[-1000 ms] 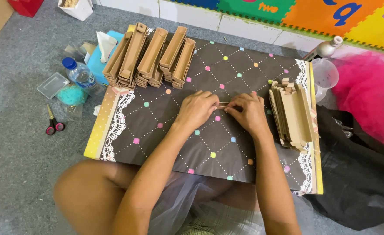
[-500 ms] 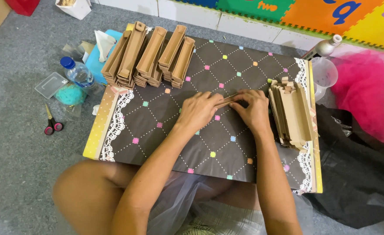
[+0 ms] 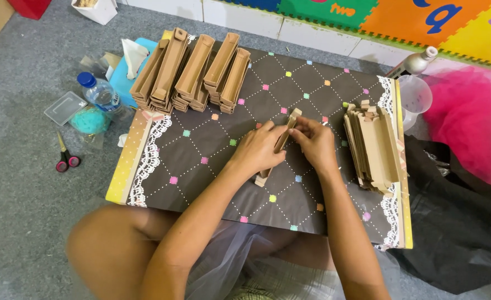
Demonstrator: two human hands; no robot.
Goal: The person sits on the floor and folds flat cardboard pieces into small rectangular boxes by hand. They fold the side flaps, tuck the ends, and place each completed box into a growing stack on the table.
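Hands: two (image 3: 262,149) (image 3: 315,143). Cardboard strip in hand: one (image 3: 279,145). Box stacks: two (image 3: 192,72) (image 3: 372,145). Scissors: one (image 3: 65,156). Bottles: two (image 3: 98,91) (image 3: 415,62). Desk: one (image 3: 212,178).

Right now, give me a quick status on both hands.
Left hand and right hand both shut on narrow cardboard piece. Piece tilted over dark patterned board. Nothing in the way.

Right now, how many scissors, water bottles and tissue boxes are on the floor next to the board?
Scissors: 1
Water bottle: 1
Tissue box: 1
Total: 3
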